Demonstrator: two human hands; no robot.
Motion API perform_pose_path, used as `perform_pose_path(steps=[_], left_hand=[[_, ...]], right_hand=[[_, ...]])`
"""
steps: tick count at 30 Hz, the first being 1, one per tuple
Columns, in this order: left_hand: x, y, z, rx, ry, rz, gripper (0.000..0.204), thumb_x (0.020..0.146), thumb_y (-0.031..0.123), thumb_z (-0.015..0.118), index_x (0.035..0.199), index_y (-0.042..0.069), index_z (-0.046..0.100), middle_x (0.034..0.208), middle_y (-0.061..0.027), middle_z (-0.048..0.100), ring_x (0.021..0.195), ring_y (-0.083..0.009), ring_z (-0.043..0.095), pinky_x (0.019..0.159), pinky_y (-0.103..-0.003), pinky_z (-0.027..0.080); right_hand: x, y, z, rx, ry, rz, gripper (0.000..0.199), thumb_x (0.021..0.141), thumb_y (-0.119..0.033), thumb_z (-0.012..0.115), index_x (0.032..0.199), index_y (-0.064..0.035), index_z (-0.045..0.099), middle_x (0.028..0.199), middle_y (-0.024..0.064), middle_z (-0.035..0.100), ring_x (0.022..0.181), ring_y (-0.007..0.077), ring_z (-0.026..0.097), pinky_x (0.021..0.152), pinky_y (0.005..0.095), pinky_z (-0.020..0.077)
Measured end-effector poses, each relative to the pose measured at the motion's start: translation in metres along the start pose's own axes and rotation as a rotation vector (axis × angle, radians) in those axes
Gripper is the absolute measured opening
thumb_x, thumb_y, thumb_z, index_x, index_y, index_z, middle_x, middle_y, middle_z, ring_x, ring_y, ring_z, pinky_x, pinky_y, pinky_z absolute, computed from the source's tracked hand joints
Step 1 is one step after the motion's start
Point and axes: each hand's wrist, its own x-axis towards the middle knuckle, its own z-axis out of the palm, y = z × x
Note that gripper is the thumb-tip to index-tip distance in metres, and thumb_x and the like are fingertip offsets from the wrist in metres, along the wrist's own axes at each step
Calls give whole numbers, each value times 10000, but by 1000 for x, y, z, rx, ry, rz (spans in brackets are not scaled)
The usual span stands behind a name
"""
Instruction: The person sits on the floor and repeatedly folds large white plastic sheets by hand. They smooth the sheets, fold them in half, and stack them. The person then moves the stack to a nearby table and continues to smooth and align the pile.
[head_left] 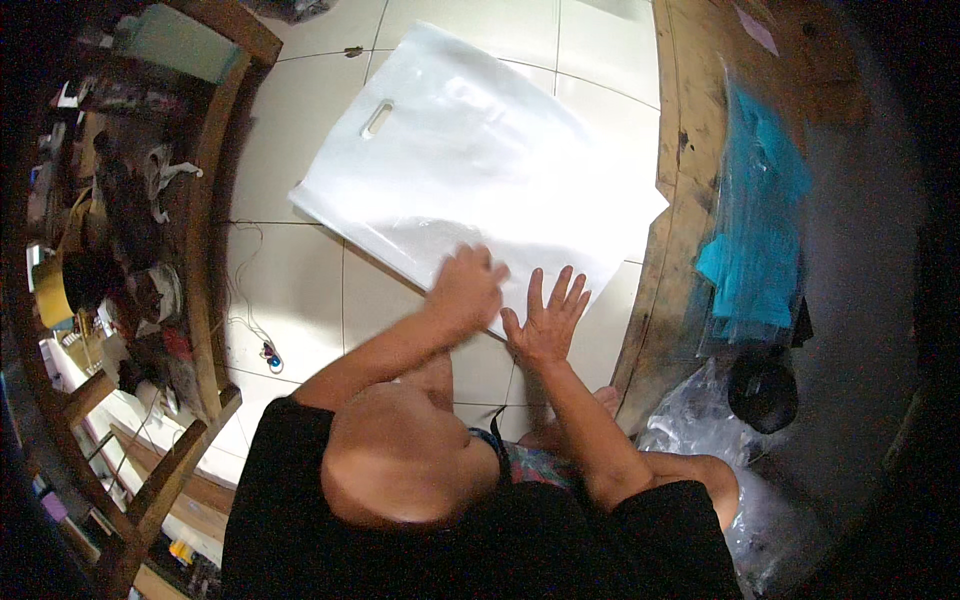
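Rests right hand wide open, palm down over the near corner of the white plastic bag, fingers splayed, gripping nothing, right forearm slanting up from the lower right. Holds left hand just beside it at the near edge, fingers partly curled, left forearm reaching inward from the lower left; too blurred to tell whether pinching or merely touching. Has the bag spread broadly over the tiled floor, right-hand corner against the wooden board. Looks done with laying it out, to judge by that flat spread; shows no fold across the middle. Cannot tell how much is left. Farther off, leaves the oblong handle cutout uncovered.
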Motion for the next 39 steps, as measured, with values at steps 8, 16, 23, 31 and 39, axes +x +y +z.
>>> perform_pose_path(steps=[8, 16, 23, 31, 39], left_hand=[[-30, -63, -7, 109, 243, -229, 358, 721, 115, 581, 1060, 6, 616, 1137, -247, 479, 1062, -385, 450, 886, -491, 408], [-36, -164, -65, 172, 457, -419, 379, 729, 76, 559, 1089, -44, 557, 1073, -265, 477, 1017, -396, 460, 930, -490, 391], [-31, -177, -73, 175, 486, -415, 356, 739, 128, 585, 1049, -45, 567, 1064, -256, 490, 1030, -401, 463, 942, -478, 391], [34, -27, -5, 107, 42, -14, 293, 747, 158, 619, 994, 1, 617, 1143, -245, 508, 1052, -400, 479, 869, -493, 430], [41, -42, -36, 63, 167, -224, 447, 762, 156, 614, 1181, 11, 563, 1162, -261, 468, 1079, -396, 445, 899, -484, 416]], right_hand=[[0, -3, -3, -28, -52, 22, 806, 829, -543, 556, 1460, -109, 307, 1516, 312, 50, 1390, 522, 17, 1095, 649, 17], [-1, -3, 0, -30, -42, 2, 787, 844, -562, 527, 1452, -103, 329, 1519, 308, 44, 1392, 519, 8, 1096, 645, 8], [1, -1, -4, -7, -57, 23, 795, 843, -585, 511, 1451, -105, 332, 1514, 319, 56, 1390, 523, 14, 1085, 661, 19], [0, 3, 0, 25, 37, -11, 790, 822, -545, 574, 1443, -112, 348, 1504, 327, 96, 1378, 543, 51, 1072, 681, 60], [-3, 0, 3, 46, 50, -8, 809, 811, -542, 599, 1447, -117, 336, 1509, 314, 95, 1373, 548, 65, 1061, 693, 83]])
